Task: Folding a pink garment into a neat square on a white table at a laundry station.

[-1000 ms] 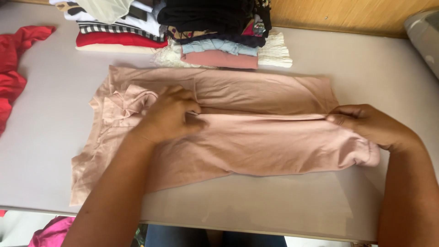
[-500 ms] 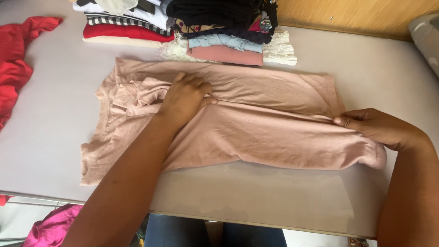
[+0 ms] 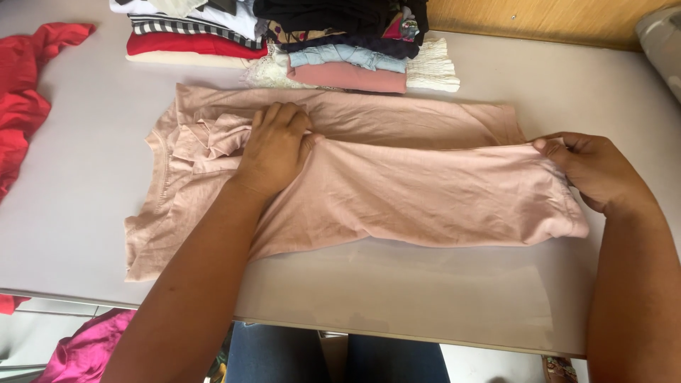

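Note:
A pale pink garment [image 3: 397, 191] lies spread across the grey table [image 3: 397, 298], its near half folded over lengthwise. My left hand [image 3: 275, 145] rests palm down on the fold near the neckline end at the left, fingers together and pinching the cloth's edge. My right hand [image 3: 592, 170] grips the folded edge at the garment's right end, thumb on top.
Two stacks of folded clothes [image 3: 298, 42] stand at the back of the table. A red garment [image 3: 25, 99] lies at the left edge, and a magenta cloth [image 3: 81, 351] hangs below the front left corner. A wooden panel [image 3: 539, 20] runs behind.
The near half of the pink garment has been carried further over toward the far edge. Both hands moved away from me with the fold.

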